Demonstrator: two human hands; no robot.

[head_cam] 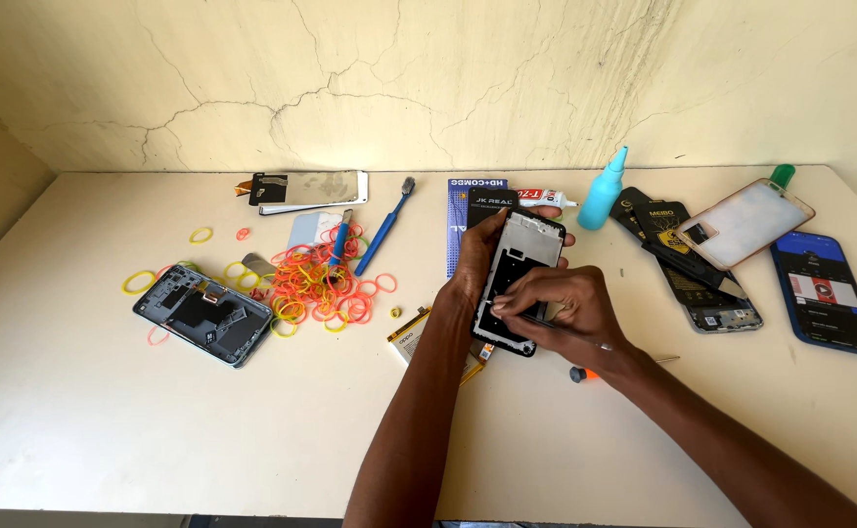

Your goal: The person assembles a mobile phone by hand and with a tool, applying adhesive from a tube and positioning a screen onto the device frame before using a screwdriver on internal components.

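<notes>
While both hands work above the cream tabletop (76, 411):
Left hand (482, 256): fingers wrapped round the edges of a black rectangular phone frame (521, 279), held tilted just above the table
Right hand (556, 308): fingertips pinched on a thin metal tool at the frame's lower part
Nearby: pile of orange and yellow rubber bands (316, 284) to the left; turquoise plastic squeeze bottle (605, 191) behind

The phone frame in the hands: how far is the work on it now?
Done: the phone frame is stripped bare; a battery lies beside it. In hand: the left hand holds the frame up, and the right hand works on its lower part. Left: the frame holds no screen.
</notes>
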